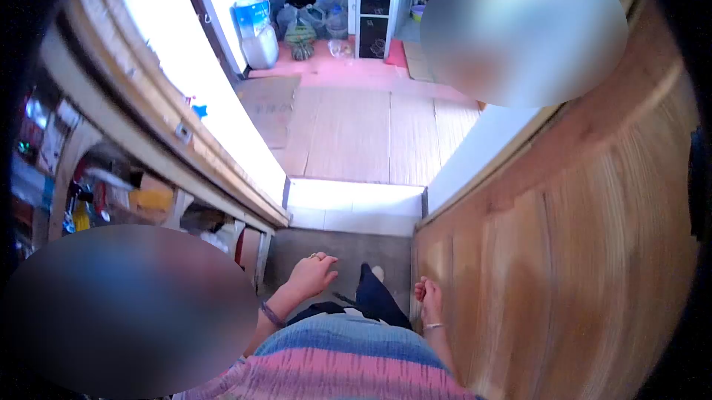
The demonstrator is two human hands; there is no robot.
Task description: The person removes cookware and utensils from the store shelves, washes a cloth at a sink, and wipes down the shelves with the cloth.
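Note:
My left hand [311, 277] hangs in front of my body over the dark floor, wearing a ring and a dark bracelet at the wrist. Its fingers are loosely bent and apart from the thumb, with nothing seen in them. Close beside the wooden door [549, 274] is my right hand [429, 301], a light bracelet on its wrist. Its fingers are curled in and no object shows in them. I cannot tell whether it touches the door.
A doorway with a white tiled threshold [356, 203] lies ahead, leading to flattened cardboard [348, 133] on a pink floor. Shelves [133, 200] full of items line the left. Beyond stand a narrow cabinet [376, 14], bags [315, 18] and a striped melon [301, 44]. Two areas are blurred.

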